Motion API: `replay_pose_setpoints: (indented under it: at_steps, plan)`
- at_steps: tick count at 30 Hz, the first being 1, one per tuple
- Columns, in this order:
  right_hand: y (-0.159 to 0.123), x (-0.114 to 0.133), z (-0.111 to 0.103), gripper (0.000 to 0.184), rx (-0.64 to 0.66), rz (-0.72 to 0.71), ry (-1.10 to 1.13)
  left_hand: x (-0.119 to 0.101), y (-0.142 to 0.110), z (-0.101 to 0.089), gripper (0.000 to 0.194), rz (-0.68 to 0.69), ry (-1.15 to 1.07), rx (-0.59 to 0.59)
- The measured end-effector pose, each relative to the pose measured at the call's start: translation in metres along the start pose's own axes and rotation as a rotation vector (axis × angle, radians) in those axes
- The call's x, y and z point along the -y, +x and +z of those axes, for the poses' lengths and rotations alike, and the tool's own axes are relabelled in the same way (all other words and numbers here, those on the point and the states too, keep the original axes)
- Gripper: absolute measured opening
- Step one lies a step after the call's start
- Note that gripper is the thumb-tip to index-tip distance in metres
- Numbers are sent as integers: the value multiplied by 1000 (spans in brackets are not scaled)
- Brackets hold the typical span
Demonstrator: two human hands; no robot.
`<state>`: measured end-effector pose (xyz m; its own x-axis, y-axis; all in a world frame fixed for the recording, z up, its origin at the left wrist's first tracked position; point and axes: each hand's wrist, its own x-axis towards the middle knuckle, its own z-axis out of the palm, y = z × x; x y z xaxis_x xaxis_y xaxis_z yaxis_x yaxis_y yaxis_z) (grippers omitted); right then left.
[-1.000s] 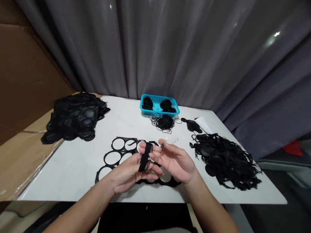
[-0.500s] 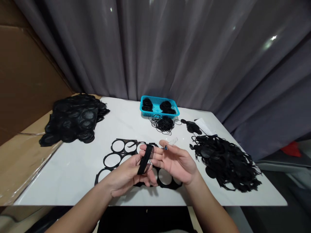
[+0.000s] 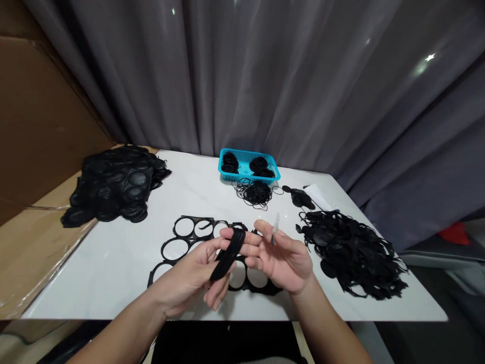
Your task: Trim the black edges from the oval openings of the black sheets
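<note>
One bundle of black bands (image 3: pixel 228 254), lower centre, seems light, soft, stretchy, best held at its ends; left hand (image 3: pixel 189 278) pinches it, right hand (image 3: pixel 286 260) spreads loosely.

The surface (image 3: pixel 113 268) is white, smooth and shiny. Across the top of the frame, the curtain (image 3: pixel 235 76) is soft, dull cloth. The basket (image 3: pixel 246 152) near the middle is blue plastic, a bit shiny. The box (image 3: pixel 41 116) at upper left looks like brown cardboard. The black stack (image 3: pixel 109 187) at left looks rubbery, with a faint shine. The bundle (image 3: pixel 229 254) in the lower middle looks dull. The white slip (image 3: pixel 320 196) at right looks like paper.
</note>
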<state>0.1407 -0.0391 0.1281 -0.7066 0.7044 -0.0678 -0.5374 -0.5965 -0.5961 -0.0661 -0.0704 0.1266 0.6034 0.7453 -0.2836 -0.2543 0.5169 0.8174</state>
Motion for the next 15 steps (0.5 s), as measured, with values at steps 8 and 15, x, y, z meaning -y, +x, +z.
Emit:
replay_pose_setpoints:
  at_steps: [8,15]
  plan:
    - [9,-8,-8,36,-104,-40,-140,4,8,-15,53,68,464,-142]
    - [62,81,-69,38,-213,-162,-560,10,3,-78,40,259,1100,-472]
